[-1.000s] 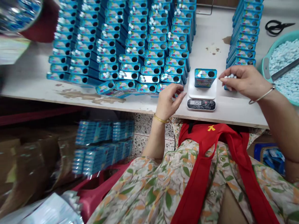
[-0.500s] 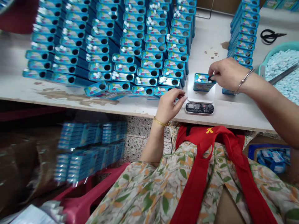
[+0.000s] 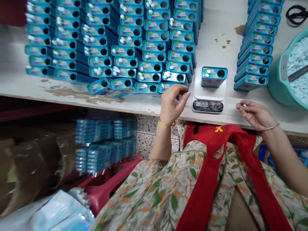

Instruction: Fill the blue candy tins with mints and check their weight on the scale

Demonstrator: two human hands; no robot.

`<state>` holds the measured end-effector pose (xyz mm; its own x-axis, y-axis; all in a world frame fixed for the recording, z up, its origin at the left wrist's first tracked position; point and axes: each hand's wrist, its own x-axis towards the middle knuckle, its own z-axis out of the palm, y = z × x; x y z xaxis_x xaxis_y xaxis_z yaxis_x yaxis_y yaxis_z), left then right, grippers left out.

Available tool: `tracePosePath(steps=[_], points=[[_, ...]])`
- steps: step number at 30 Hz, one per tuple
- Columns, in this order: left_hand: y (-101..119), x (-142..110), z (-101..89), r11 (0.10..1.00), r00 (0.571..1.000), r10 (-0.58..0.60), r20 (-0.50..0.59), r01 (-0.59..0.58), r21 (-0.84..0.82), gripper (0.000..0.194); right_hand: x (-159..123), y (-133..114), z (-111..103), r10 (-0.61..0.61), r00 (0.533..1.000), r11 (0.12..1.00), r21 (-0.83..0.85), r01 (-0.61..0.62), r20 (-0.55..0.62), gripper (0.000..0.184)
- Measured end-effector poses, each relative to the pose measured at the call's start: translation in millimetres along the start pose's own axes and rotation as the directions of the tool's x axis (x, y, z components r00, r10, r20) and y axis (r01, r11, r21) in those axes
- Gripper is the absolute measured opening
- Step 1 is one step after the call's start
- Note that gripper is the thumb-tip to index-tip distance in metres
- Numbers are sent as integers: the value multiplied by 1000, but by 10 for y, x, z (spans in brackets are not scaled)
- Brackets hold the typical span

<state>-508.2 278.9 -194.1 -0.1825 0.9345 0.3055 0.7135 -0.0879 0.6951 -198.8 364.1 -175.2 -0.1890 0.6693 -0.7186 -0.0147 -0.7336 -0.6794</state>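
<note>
A small blue rectangular tin (image 3: pixel 214 76) with a round hole in its top stands on the white platform of a small digital kitchen scale (image 3: pixel 209 98), near the front edge of the pale worktable (image 3: pixel 223 38); a few white tablets lie on the tin's lid. The right hand (image 3: pixel 255 114) hovers right of the scale, apart from it, pinching one small white tablet (image 3: pixel 244 105) at its fingertips. The left hand (image 3: pixel 172 104) hangs just left of the scale, fingers loosely curled around nothing visible. Rows of matching blue tins (image 3: pixel 134 48) fill the table's left, another stack (image 3: pixel 258 48) stands right, and a teal basin of pale tablets (image 3: pixel 280 80) sits at the far right.
</note>
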Motion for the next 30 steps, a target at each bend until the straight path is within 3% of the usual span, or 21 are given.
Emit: tracePosePath(steps=[5,11,17,22,30], points=[[36,86,68,998,998,57,13,-57,14,23,-11,471,-202,39,998,998,61,-36,-46,16],[95,204,169,949,988,147,43,-153,275,43,45,671,-208,25,999,994,105,-27,22,44],[99,282,322,933,984,170,63,-181,311,49,65,737,-214,44,998,991,127,-50,45,51],[147,463,410,949,996,81,23,-84,303,47,70,719,-162,54,997,989,133,-62,61,54],[144,833,339,955,973,144,183,-185,232,21,74,694,-23,60,992,991,110,-72,111,56]])
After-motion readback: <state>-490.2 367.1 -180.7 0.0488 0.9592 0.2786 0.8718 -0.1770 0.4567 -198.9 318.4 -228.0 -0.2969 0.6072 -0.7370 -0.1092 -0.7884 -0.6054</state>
